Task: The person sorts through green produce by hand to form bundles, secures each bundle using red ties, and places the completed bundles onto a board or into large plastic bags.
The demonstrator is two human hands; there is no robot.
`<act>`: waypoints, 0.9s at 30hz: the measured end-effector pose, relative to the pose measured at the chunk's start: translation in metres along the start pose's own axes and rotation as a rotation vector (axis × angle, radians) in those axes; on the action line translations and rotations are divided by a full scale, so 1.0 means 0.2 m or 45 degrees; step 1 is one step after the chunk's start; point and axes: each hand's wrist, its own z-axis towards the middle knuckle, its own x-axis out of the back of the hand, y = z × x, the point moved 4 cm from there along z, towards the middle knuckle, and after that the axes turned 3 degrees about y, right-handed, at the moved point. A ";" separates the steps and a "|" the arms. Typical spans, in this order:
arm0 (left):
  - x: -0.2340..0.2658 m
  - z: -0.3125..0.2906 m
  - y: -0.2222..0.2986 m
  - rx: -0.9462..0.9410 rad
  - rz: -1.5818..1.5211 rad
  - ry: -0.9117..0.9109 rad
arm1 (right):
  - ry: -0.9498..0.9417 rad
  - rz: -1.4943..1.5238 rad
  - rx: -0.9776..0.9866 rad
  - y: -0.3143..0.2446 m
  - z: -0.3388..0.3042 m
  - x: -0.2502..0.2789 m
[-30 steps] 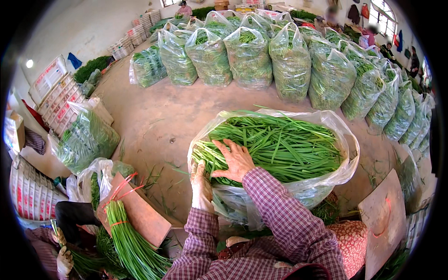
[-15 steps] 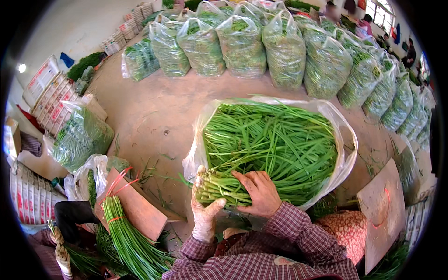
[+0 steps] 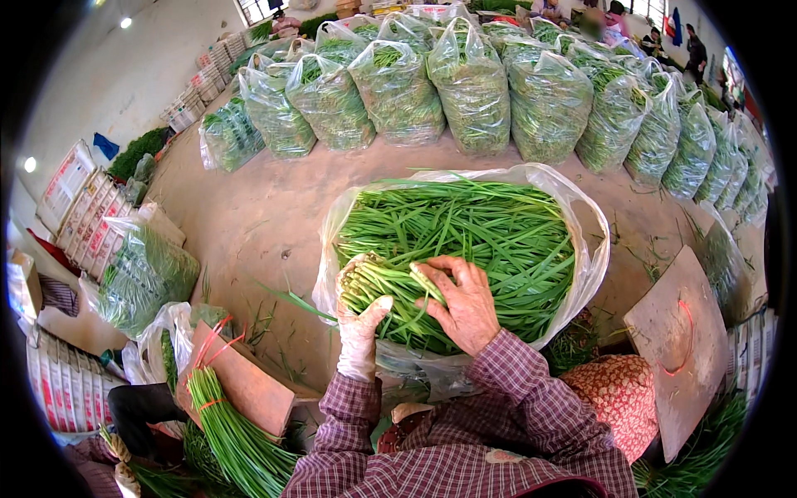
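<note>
Left hand [image 3: 362, 332] grips the bunch [image 3: 386, 282] near its pale ends, over the bag's [image 3: 330, 241] near left; right hand [image 3: 462, 305] pinches stalks [image 3: 427, 283]. Keep ends level; pinch lightly to avoid bruising.

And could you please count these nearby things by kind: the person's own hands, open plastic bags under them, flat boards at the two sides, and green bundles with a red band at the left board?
Own hands: 2 (left hand, right hand)
Open plastic bag: 1
Flat boards: 2 (left board, right board)
Red-banded green bundle: 1
Total: 6
</note>
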 end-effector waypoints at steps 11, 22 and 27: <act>-0.37 0.03 0.08 -0.027 0.152 -0.277 | -0.048 0.018 0.020 0.07 0.04 0.20; -0.69 0.11 0.03 0.042 0.083 -0.471 | 0.038 1.382 -0.220 0.18 0.01 0.33; -0.75 0.10 0.01 0.077 0.108 -0.602 | 0.225 1.267 -0.231 0.19 0.02 0.34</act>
